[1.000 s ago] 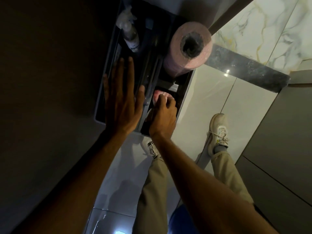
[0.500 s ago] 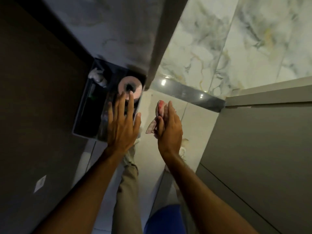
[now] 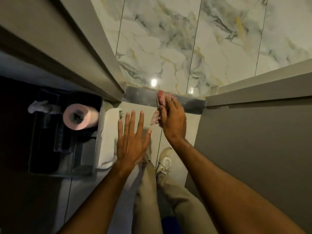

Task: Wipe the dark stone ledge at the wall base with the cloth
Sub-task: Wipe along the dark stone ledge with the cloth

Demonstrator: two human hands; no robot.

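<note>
Gripping the pink cloth point(image 3: 160, 105), your right hand point(image 3: 173, 122) bunches it under closed fingers, its top edge overlapping the dark stone ledge point(image 3: 140, 97) just past your fingertips. Your left hand point(image 3: 133, 142) hovers flat, fingers spread wide, empty.

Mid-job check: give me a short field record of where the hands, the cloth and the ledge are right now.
right hand: right hand grips the pink and white crumpled cloth
cloth position: seen over the dark polished stone ledge; contact cannot be confirmed
left hand: left hand open, fingers spread, empty, above the pale floor tiles
ledge: runs along the base of the white marble-veined wall
beside: dark plastic cleaning caddy holding a pink paper roll
</note>
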